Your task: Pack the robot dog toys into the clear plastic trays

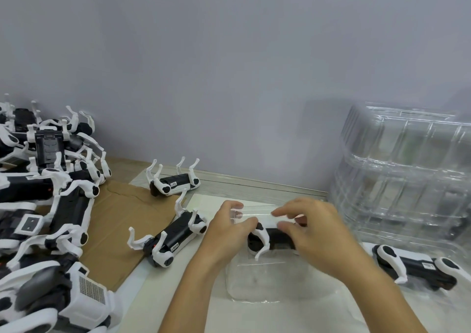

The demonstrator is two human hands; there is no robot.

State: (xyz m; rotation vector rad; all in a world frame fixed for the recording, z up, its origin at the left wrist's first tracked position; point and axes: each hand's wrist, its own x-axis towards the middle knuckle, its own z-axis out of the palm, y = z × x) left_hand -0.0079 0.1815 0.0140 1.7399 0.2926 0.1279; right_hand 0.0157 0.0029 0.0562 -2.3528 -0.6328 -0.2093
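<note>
A black and white robot dog toy [271,239] lies in a clear plastic tray [257,279] on the white sheet in front of me. My left hand [225,230] grips the tray's upper left edge, fingers curled over the clear rim. My right hand [316,233] pinches the same rim on the right and hides the toy's right half. Two more robot dogs lie on their backs, legs up, one [175,185] near the wall and one [174,239] just left of my left hand. Another dog [413,265] lies in a clear tray at the right.
A large heap of robot dogs [51,185] fills the left side on brown cardboard [122,218]. A tall stack of empty clear trays [402,174] stands at the right against the grey wall.
</note>
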